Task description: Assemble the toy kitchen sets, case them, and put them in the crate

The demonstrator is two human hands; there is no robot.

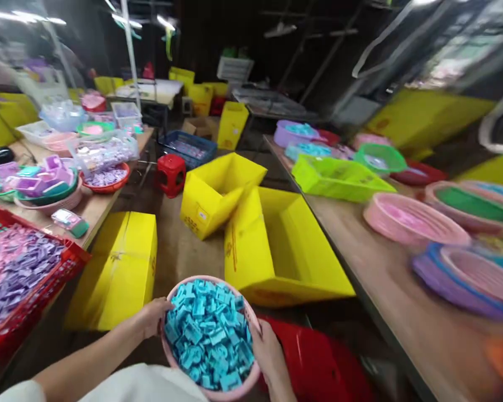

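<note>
A round pink basket full of small blue plastic parts is held low in front of me, near the bottom of the head view. My left hand grips its left rim. On the opposite side, my right hand is closed on the right rim, thumb toward the inside. The fingers under and behind the basket are hidden. Just beyond it lie an open yellow carton and, to the left, a closed yellow carton.
A table on the left bears a red crate of pink and purple parts. The right table carries a lime-green basket and a pink basket. A red stool and another open yellow carton stand in the aisle.
</note>
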